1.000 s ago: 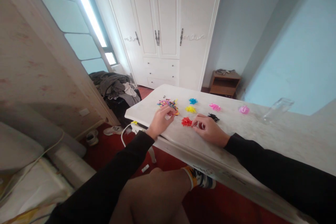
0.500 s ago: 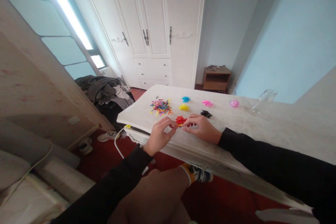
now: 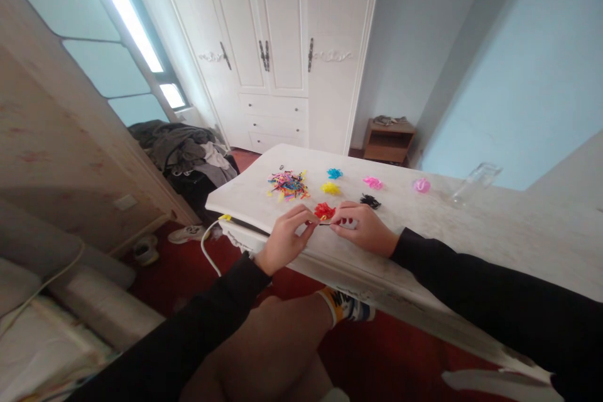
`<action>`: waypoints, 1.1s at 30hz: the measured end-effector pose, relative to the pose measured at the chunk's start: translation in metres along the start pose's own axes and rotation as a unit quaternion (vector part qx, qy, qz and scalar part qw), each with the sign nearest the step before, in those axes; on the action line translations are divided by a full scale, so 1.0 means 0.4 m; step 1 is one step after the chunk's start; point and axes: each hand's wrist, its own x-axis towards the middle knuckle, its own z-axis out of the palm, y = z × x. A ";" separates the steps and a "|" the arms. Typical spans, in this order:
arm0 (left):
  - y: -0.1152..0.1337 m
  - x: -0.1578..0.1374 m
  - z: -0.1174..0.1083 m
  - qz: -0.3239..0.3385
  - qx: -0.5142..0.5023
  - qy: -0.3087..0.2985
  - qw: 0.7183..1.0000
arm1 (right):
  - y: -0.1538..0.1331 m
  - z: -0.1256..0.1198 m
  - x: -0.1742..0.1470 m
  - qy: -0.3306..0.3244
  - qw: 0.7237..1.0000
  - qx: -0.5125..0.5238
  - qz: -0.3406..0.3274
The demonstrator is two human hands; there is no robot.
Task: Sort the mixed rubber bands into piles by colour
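At the near edge of the white table (image 3: pixel 405 232), my left hand (image 3: pixel 291 235) and my right hand (image 3: pixel 360 226) face each other with fingertips pinched. A thin dark rubber band (image 3: pixel 325 223) is stretched between them, with a bit of orange at it. Just behind my fingertips lies a red pile of bands (image 3: pixel 324 210). Farther left is a mixed, many-coloured pile of bands (image 3: pixel 288 185). Single-colour piles lie beyond: blue (image 3: pixel 334 173), yellow (image 3: pixel 330 188), pink (image 3: pixel 372 183) and black (image 3: pixel 370 201).
A pink round bundle (image 3: pixel 421 185) and a clear glass (image 3: pixel 477 183) lying tilted are on the right of the table. A white cable (image 3: pixel 203 245) hangs off its left corner. My leg (image 3: pixel 282 333) is under the near edge. Behind stands a white wardrobe (image 3: pixel 277 25).
The yellow-orange band seen between my fingertips now shows as a thin dark line with a little orange. My hands have drawn slightly apart. The camera view has shifted a little.
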 end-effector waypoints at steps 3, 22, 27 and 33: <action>-0.007 -0.004 -0.003 0.006 0.002 -0.004 1.000 | -0.007 -0.004 0.002 0.001 1.000 0.002 0.002; -0.010 -0.018 0.000 -0.028 0.026 -0.020 0.999 | -0.015 -0.010 0.004 0.003 1.000 -0.003 0.007; -0.001 -0.013 -0.006 -0.041 0.039 -0.027 0.998 | -0.010 -0.009 0.003 0.003 1.000 0.000 -0.005; -0.001 -0.010 -0.007 -0.033 0.025 -0.041 0.998 | -0.003 -0.006 0.003 0.002 1.000 -0.001 -0.020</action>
